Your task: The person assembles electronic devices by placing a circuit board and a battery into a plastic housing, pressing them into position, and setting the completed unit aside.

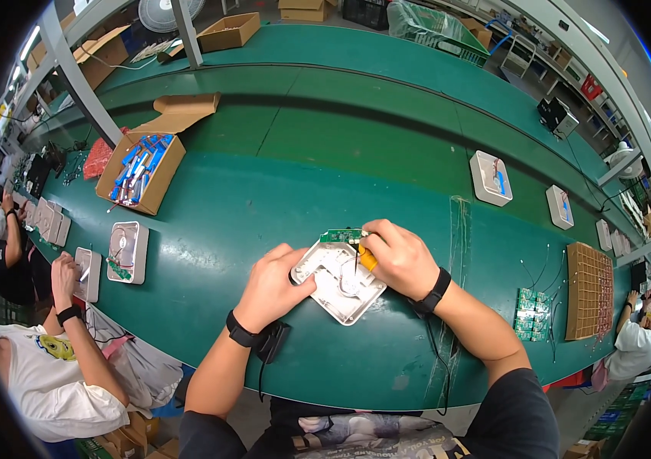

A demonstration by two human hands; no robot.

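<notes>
Looks maybe halfway: left hand [276, 281] clamped on the open white plastic housing [331, 292] mid green tabletop [341, 363], right hand [400, 262] curled round some yellow piece [368, 260], green circuit board [335, 236] at the rim, not seated inside yet.

A head-worn fisheye looks down across the workbench [211, 222].

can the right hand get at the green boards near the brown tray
Probably yes: the green boards lie uncovered to the right of the right hand, and no box stands between. It seems to hold a yellow tool, though, and may have to release it first.
</notes>
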